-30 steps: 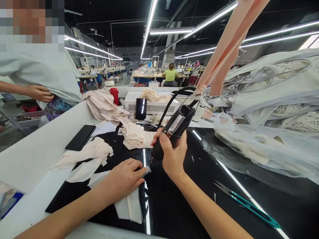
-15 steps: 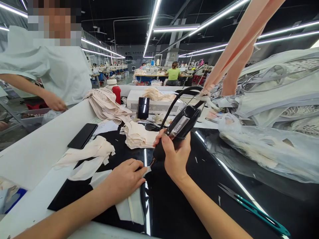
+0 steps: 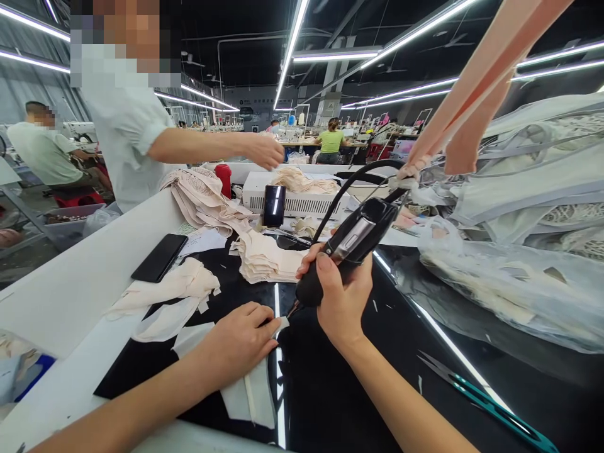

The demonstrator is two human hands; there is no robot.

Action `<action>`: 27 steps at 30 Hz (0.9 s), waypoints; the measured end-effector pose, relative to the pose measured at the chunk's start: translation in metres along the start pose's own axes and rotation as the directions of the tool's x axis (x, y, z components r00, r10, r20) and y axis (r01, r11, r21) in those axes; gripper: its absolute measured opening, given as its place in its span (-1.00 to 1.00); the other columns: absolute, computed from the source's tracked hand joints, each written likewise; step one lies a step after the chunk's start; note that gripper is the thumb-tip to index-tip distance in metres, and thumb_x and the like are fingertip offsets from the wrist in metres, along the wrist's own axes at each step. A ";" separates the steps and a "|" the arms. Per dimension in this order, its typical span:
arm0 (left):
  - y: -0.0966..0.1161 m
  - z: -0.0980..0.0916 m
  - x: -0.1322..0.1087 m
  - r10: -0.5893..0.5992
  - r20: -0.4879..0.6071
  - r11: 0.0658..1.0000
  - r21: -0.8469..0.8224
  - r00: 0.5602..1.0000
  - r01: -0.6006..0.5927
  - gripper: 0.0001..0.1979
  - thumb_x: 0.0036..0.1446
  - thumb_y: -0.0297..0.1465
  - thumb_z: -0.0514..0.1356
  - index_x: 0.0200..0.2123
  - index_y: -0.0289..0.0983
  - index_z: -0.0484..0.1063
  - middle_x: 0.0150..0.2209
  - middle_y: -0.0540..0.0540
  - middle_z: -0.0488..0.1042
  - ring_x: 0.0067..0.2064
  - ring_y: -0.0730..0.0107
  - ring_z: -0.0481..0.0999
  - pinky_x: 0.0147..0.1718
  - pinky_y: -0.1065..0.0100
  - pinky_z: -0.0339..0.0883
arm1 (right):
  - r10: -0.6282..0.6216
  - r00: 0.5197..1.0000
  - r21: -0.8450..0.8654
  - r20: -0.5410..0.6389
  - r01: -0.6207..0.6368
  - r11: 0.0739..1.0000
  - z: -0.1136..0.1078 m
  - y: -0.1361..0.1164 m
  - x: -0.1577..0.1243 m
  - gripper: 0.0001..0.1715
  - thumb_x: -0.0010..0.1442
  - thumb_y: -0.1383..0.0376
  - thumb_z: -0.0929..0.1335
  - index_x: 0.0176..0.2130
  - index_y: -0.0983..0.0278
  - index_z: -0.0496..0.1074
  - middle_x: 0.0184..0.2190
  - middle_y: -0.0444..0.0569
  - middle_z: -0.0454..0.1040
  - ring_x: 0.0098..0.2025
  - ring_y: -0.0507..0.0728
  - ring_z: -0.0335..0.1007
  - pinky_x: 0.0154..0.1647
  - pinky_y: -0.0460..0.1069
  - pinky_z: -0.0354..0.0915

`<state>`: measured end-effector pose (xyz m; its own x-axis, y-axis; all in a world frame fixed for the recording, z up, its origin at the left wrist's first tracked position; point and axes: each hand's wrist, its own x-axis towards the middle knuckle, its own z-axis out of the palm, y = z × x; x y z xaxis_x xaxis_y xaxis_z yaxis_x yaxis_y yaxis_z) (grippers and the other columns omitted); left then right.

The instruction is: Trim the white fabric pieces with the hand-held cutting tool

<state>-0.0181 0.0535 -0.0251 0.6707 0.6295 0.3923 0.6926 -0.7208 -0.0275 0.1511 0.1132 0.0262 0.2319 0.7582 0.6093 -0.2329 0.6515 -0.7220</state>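
Cloth [image 3: 249, 399] under left hand [image 3: 246, 340], tool [image 3: 353, 244] in right hand [image 3: 346, 296]

Worktop [image 3: 325, 396]: black, glossy. Cloth: pale, lying by the near edge; left hand laid across it, fingers pressed on its far right end — whether pinching, cannot tell. Right hand: apart from the left, closed round the tool. Tool: black, tilted, tip just beside that end of the cloth; contact unclear. Snips [image 3: 491, 402]: teal-handled, toward the near right corner. Stack [image 3: 268, 259]: cream pieces, by the far edge. Phone [image 3: 159, 258]: flat, beside the left edge. Bag [image 3: 509, 283]: clear plastic, toward the far right corner.
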 end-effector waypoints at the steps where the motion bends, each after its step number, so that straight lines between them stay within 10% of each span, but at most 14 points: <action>1: 0.000 0.000 0.000 -0.001 0.002 1.000 0.001 1.000 0.001 -0.75 0.33 -0.43 0.30 0.04 -0.38 0.50 -0.08 -0.20 0.55 -0.06 0.13 0.58 -0.04 0.16 0.58 | 0.002 1.000 -0.008 0.005 -0.002 1.000 0.000 0.000 -0.001 -0.69 0.21 0.15 0.49 -0.21 0.13 0.31 -0.46 -0.25 0.49 -0.55 0.03 0.40 -0.51 -0.02 0.41; 27: -0.001 0.001 -0.001 -0.003 -0.001 1.000 -0.024 1.000 0.003 -0.81 0.41 -0.43 0.18 0.02 -0.36 0.48 -0.06 -0.21 0.54 -0.05 0.15 0.57 -0.04 0.18 0.56 | 0.003 1.000 -0.017 -0.003 -0.003 1.000 0.002 0.001 -0.003 -0.72 0.22 0.17 0.48 -0.19 0.13 0.33 -0.49 -0.25 0.48 -0.55 0.04 0.39 -0.51 -0.01 0.41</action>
<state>-0.0193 0.0545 -0.0266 0.6685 0.6310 0.3936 0.6877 -0.7259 -0.0044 0.1480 0.1116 0.0240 0.2338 0.7600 0.6064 -0.2175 0.6488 -0.7293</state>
